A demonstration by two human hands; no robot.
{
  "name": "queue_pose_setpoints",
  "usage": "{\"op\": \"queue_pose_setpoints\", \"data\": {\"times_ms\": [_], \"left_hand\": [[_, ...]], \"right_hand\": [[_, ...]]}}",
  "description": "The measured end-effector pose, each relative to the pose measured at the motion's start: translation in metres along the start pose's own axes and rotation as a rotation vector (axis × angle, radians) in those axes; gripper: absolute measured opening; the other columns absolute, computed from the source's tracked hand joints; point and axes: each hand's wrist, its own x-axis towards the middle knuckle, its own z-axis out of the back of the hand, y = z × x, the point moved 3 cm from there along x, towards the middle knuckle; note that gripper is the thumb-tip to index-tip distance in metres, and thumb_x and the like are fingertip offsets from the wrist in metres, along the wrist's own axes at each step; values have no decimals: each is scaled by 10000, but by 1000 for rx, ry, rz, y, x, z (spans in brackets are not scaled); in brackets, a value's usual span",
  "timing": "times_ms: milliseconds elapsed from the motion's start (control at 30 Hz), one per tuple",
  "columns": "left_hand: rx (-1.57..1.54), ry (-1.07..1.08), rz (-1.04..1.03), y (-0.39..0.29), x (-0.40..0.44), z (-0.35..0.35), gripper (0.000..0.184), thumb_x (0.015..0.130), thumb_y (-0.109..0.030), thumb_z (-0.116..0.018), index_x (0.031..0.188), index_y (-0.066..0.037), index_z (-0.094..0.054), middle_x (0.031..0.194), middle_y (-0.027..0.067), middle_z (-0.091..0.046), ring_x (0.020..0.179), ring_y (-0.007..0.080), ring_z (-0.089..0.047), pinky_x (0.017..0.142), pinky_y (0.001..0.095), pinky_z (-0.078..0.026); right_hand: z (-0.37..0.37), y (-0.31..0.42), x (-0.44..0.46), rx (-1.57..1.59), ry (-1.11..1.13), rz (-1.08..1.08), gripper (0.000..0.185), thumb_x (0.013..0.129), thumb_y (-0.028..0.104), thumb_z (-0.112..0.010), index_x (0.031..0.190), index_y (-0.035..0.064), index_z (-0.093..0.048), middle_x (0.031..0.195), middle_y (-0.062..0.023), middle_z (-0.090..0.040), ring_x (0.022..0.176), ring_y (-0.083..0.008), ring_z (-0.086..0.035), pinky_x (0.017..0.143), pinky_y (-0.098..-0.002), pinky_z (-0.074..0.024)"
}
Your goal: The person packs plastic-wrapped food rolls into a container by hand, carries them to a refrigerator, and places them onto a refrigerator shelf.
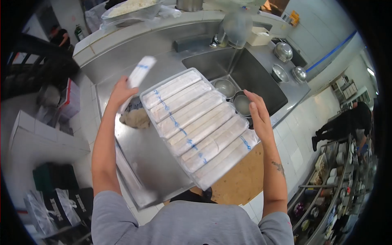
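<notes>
A tray [170, 141] of several long wrapped packages [196, 118] with blue writing lies tilted across the view, over the steel counter and the sink's front edge. My left hand [121, 90] is closed on a separate wrapped package [141, 72], raised left of the tray and slightly blurred. At the tray's right side is my right hand [258, 112], its fingers extended and close together, thumb near the packages. Whether its palm touches the rim cannot be made out. A brownish cloth [135, 119] lies on the counter below my left hand.
Behind the tray is a sink [261, 73] with metal bowls [224, 88] in it. More bowls [280, 72] stand on the right counter. A basin of white food [130, 10] sits on the back ledge. Two other people are in view, at far left and far right.
</notes>
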Motion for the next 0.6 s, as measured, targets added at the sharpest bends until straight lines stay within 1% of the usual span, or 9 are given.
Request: {"op": "queue_pose_setpoints", "data": {"times_ms": [33, 100, 167, 233, 333, 433, 533, 600], "left_hand": [[-73, 13, -57, -31, -11, 0, 620, 593, -323, -721, 1060, 42, -538, 1064, 258, -592, 994, 368, -579, 858, 402, -450], [-6, 90, -280, -84, -22, -13, 618, 619, -332, -737, 1088, 21, -543, 1113, 255, -567, 1084, 357, -535, 916, 389, -426], [63, 233, -328, -110, -30, -47, 714, 691, -400, -714, 1239, 2, -497, 1189, 224, -523, 1133, 338, -503, 964, 363, -399], [233, 414, -297, -110, -32, -93, 750, 735, -461, -694, 1311, -38, -469, 1226, 209, -492, 1150, 343, -489, 987, 374, -386], [178, 377, -211, -116, -47, -90, 744, 773, -497, -655, 1346, -69, -452, 1253, 196, -474, 1142, 347, -492, 991, 392, -379], [347, 113, -131, -130, -78, -79, 686, 791, -489, -628, 1340, -110, -471, 1263, 197, -487, 1195, 373, -452, 1005, 425, -367], [297, -207, 3, -98, -111, -46, 584, 835, -455, -585, 1289, -94, -512, 1250, 179, -505, 1180, 372, -465, 986, 445, -385], [374, -159, 296, -64, -154, -18, 554, 837, -453, -593, 1238, -74, -535, 1247, 188, -509, 1178, 358, -469, 972, 457, -398]], "right_hand": [[8, -7, -9, 7, -37, 19, 338, 976, 184, -420, 1242, 6, -530, 1214, -133, -517, 1163, -240, -468, 996, -314, -337], [21, -10, -29, 32, -58, -6, 334, 975, 185, -422, 1230, 4, -538, 1208, -140, -520, 1145, -250, -480, 987, -321, -348], [32, -15, -49, 23, -61, 2, 329, 974, 186, -424, 1219, 2, -545, 1201, -146, -523, 1130, -257, -489, 976, -326, -359], [41, -25, -69, -27, -39, 50, 325, 974, 188, -428, 1209, 0, -551, 1192, -152, -528, 1116, -260, -496, 963, -327, -370], [56, -36, -90, -6, 15, 51, 322, 972, 189, -435, 1201, -2, -556, 1180, -153, -537, 1112, -258, -500, 960, -324, -372], [67, -42, -93, 41, 59, 64, 318, 969, 188, -445, 1197, -2, -560, 1166, -147, -548, 1104, -249, -506, 956, -319, -373], [71, -40, -82, 113, 68, 95, 306, 964, 177, -454, 1185, -1, -568, 1161, -144, -554, 1092, -242, -511, 946, -313, -378], [63, -39, -64, 131, 109, 133, 298, 932, 168, -509, 1173, 8, -576, 1158, -138, -559, 1079, -226, -514, 927, -307, -387]]}}
